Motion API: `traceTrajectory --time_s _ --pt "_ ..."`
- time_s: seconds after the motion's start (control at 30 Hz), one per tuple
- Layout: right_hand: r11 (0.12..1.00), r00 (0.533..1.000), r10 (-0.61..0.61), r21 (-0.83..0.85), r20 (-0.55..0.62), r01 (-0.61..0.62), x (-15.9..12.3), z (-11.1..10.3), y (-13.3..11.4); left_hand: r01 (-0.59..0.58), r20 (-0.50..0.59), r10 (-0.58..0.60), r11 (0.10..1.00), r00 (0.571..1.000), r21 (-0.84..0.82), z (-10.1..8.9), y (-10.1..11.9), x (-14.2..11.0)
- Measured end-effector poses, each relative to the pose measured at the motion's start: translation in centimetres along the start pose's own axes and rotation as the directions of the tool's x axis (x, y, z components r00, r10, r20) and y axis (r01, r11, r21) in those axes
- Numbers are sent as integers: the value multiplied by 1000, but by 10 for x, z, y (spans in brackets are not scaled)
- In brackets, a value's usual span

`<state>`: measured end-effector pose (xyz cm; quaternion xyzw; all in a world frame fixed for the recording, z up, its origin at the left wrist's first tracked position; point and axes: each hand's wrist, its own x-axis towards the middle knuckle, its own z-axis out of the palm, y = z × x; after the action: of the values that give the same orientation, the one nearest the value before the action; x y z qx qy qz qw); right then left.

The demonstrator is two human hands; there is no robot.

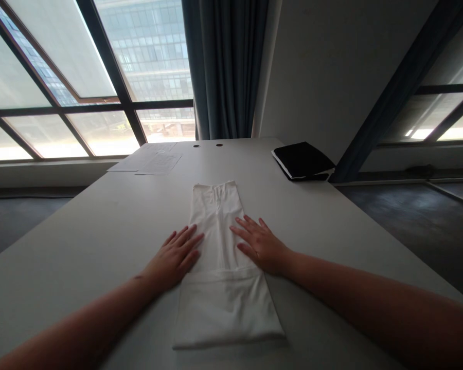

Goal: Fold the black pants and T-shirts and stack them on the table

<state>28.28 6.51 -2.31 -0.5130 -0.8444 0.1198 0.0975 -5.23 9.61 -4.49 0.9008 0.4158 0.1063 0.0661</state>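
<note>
A pair of white trousers (224,306) lies lengthwise on the table, its drawstring waistband at the far end. The near part is folded back over itself, so a hem edge crosses the garment just below my hands. My left hand (176,255) rests flat on the left edge of the cloth, fingers stretched out and slightly apart. On the opposite edge, my right hand (259,244) lies with spread fingers on the fabric. Neither hand grips anything.
The white table (111,246) extends away from me. Printed paper sheets (158,162) lie at its far left. A black folder-like item (304,160) with white pages sits at the far right. Two round cable holes (219,145) are near the back edge, before a dark curtain (227,67).
</note>
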Motion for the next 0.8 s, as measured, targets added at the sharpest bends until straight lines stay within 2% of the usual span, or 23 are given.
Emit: traceTrajectory --time_s 0.13,0.2,0.3,0.47,0.63,0.8 --pt "977 976 212 -4 -45 -213 83 -11 54 178 1 -178 983 984 -37 -3 -44 94" --pt "956 955 291 -14 -55 -292 121 -16 79 272 -33 -273 961 961 -39 -5 -64 137" --pt "932 929 361 -7 -83 -363 167 -21 104 365 -83 -367 930 927 -39 -6 -86 182" --pt "919 902 394 50 -176 -391 216 -17 124 437 -177 -443 896 879 -74 -3 -103 218" --pt "877 825 481 167 -298 -451 245 -14 140 515 -215 -536 844 817 -148 -1 -116 243" --pt "878 842 438 351 -315 -326 255 -16 150 472 -231 -531 840 815 -267 5 -124 261"
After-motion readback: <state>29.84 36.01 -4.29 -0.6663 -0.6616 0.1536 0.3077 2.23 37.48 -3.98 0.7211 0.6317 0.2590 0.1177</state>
